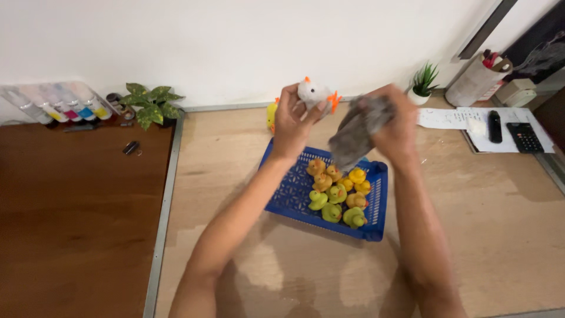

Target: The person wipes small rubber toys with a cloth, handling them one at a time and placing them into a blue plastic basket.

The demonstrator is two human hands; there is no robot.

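My left hand is raised above the desk and grips a small white toy duck with an orange beak. My right hand holds a grey cloth right beside the duck; the cloth hangs down over the tray. Below both hands a blue plastic tray sits on the light wooden desk. Several rubber ducks, orange, yellow and green, are bunched in its right half. A yellow duck stands on the desk behind my left hand, partly hidden.
A small potted plant, a cup of pens, papers, a remote and a calculator lie at the back right. A dark wooden table on the left carries a leafy plant and ink bottles.
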